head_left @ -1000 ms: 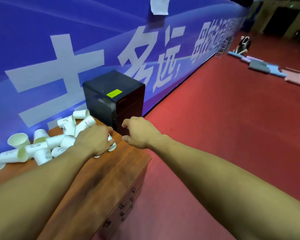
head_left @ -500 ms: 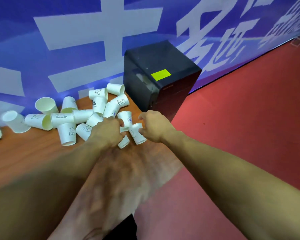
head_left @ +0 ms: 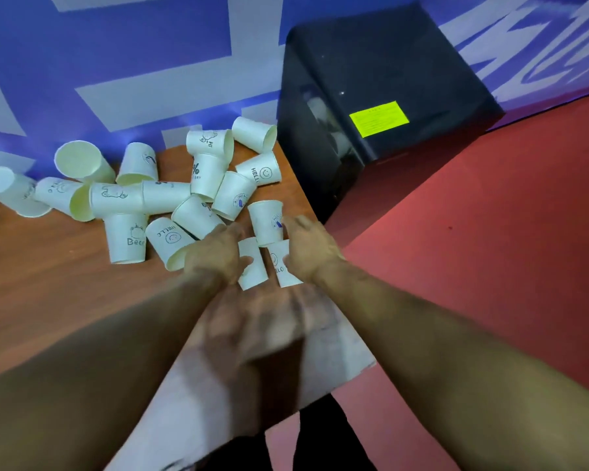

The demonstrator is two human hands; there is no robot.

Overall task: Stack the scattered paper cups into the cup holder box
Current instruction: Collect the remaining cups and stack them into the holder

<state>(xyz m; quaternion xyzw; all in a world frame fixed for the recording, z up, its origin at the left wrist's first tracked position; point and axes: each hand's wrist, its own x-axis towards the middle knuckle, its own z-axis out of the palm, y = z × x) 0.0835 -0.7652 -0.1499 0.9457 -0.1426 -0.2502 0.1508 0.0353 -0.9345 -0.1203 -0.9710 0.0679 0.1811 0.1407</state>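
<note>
While both hands reach over the table (head_left: 48, 283) corner, head view: the left hand (head_left: 215, 256) curls round a cup on its side (head_left: 252, 263), base pointing away toward the pile, mouth toward the person; the right hand (head_left: 308, 249) closes on a second cup (head_left: 283, 266) just beside it, fingers also touching a third cup (head_left: 267, 220) behind. How firm either hold is, I cannot tell. The two cups lie roughly parallel, so nesting looks near. The other cups (head_left: 126, 198) are strewn to the left. The black box (head_left: 381, 86) stands beyond the table's far right edge, nearer the right hand. Only one view.
</note>
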